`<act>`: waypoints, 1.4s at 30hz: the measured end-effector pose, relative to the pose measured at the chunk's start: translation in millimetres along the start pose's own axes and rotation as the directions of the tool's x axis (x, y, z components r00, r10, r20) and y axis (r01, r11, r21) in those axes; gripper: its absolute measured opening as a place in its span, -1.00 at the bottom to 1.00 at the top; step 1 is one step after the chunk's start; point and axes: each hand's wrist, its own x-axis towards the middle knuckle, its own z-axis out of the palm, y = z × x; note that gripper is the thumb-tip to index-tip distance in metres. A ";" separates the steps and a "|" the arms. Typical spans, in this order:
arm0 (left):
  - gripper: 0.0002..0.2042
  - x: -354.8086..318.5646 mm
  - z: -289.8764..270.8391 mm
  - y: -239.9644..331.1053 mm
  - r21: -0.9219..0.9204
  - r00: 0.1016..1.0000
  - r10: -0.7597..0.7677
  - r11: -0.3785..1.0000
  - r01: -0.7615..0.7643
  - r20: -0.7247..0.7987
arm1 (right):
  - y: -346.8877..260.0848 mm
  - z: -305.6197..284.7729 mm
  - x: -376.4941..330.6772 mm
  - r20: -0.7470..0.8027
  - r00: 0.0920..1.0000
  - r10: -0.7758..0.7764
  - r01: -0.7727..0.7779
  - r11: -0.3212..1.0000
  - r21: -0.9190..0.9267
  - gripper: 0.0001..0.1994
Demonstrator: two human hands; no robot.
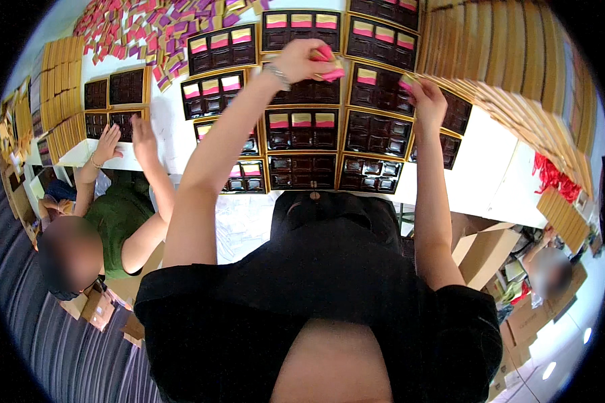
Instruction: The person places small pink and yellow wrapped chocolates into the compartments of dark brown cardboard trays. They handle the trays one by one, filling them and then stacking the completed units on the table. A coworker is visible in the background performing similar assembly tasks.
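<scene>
My left hand (304,60) is closed around several small pink-and-gold packets (328,65), above a dark brown tray with gold edges. Between the fingers of my right hand (429,102) is another small packet (406,82), held at the upper right of a tray (381,91) that has one packet in its left top compartment. Nearer me, a tray (302,129) carries three packets in a row along its top. Beside it lies a tray (376,134) with bare dark compartments, and two more bare trays (301,172) (368,174) line the table's front edge.
Loose pink, purple and gold packets (138,33) are heaped at the far left. Long stacks of gold-edged trays (491,50) stand at the right, near red ribbon-like material (554,178). Left of me, a person in green (124,208) reaches over other trays; another person (550,272) is at right.
</scene>
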 end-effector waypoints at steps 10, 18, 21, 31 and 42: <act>-0.60 78.1 125.8 3.9 0.856 0.953 0.299 0.505 -0.108 -0.056 | 55.8 -20.2 23.3 -0.091 0.916 -0.391 0.320 0.849 -0.420 -0.79; -0.53 70.5 133.1 2.5 0.875 0.946 0.272 0.484 0.027 -0.179 | 61.3 -19.3 3.6 0.144 0.675 -0.724 0.593 0.415 -0.690 -0.78; -0.54 61.9 125.9 -5.8 0.753 0.849 0.335 0.649 0.106 -0.408 | 72.1 -24.4 -11.3 0.353 0.551 -0.756 0.621 0.089 -0.779 -0.74; -0.66 37.7 169.5 41.1 -0.222 0.972 -0.183 0.964 0.148 -0.149 | 52.3 -39.0 1.7 0.264 0.943 -0.202 0.107 0.937 0.334 -0.76; -0.74 95.8 238.0 25.8 0.268 0.960 0.032 0.962 0.046 -0.280 | 63.3 -127.7 42.8 -0.339 0.934 -0.118 0.206 0.949 0.237 -0.81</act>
